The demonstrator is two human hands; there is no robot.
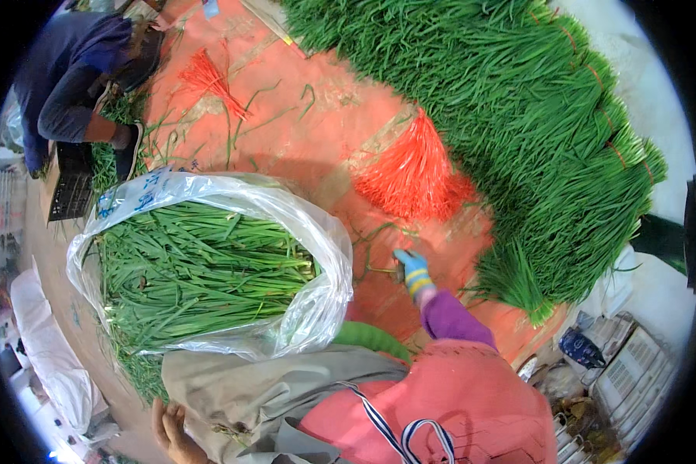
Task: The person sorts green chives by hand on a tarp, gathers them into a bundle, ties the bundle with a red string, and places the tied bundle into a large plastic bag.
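My right hand [416, 272], in a blue and grey knit glove with yellow stripes, is over the red floor sheet [307, 139]. Its fingers are bent beside loose green stems [380, 269]; whether it grips anything is unclear. Bare and palm partly up, my left hand [177, 432] is low at the left, beside my grey-clad leg [255, 388], with nothing visible in it. Before me stands an open clear plastic bag [330, 232] filled with long, flat-leaved greens like garlic chives [209, 267]. Beyond my right hand lies a fanned bunch of red plastic ties [412, 168].
Tied bundles of the greens [499, 116] are heaped along the right, with a single bundle [522, 284] at the near end. A smaller bunch of red ties [211, 81] lies farther off. At upper left a person [75, 75] bends beside a black crate [69, 180].
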